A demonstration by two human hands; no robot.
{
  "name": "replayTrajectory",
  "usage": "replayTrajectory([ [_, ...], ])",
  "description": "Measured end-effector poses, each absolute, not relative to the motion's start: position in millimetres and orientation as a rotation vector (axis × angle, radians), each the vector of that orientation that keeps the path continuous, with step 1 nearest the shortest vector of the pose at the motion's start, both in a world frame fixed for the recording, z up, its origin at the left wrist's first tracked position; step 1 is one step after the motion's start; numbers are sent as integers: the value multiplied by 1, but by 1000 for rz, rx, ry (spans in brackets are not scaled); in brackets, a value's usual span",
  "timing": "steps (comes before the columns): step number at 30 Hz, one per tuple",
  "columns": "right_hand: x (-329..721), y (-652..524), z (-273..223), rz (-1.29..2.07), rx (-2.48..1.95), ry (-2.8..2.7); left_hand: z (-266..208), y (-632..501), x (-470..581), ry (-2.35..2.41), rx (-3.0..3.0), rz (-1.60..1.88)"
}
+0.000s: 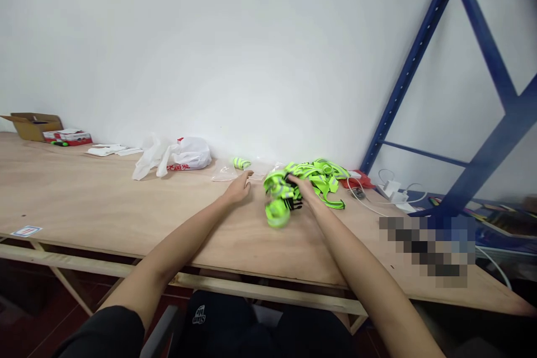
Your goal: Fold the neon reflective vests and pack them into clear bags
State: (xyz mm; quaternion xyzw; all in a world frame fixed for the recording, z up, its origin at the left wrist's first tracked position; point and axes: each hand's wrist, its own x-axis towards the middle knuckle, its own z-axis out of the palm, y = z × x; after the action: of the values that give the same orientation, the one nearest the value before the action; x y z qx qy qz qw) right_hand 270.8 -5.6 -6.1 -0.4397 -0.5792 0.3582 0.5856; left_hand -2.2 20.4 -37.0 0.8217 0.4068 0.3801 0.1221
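Note:
My right hand [304, 187] is closed on a neon yellow-green reflective strap [276, 185] with silver stripes and a black buckle. Its loose end hangs in a loop toward the tabletop and is blurred by motion. Behind and to the right of that hand lies a tangled pile of similar straps [329, 170]. My left hand [239, 188] is just above or on the wood, empty, with its fingers stretched forward. Just beyond its fingertips a rolled strap [241, 163] lies on or in a clear plastic bag [222, 170].
Along the wall on the wooden table [104, 196] are a white plastic bag [191, 152], folded white sheets [104, 149], a red-and-white box [71, 137] and an open cardboard box [36, 126]. Chargers with white cables [392, 189] and a blue metal rack [413, 56] stand at the right.

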Motion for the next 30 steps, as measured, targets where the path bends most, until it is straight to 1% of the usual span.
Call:
replayTrajectory([
  [4,296,2,-1,608,-1179,-1145,-45,30,-17,1461,2572,877],
  [9,310,-7,-24,391,-1300,-1200,-43,50,-16,1731,2697,654],
  [17,300,-7,-45,243,-1300,-1715,-49,116,-11,1975,2718,365],
  [22,287,-5,-51,-123,-1312,-2297,-50,154,-3,2089,2649,218],
  [26,280,1,-53,-110,-1256,-2355,-48,172,1,2135,2582,121],
  [30,279,0,-55,-28,-1226,-2327,-44,179,2,2104,2559,111],
])
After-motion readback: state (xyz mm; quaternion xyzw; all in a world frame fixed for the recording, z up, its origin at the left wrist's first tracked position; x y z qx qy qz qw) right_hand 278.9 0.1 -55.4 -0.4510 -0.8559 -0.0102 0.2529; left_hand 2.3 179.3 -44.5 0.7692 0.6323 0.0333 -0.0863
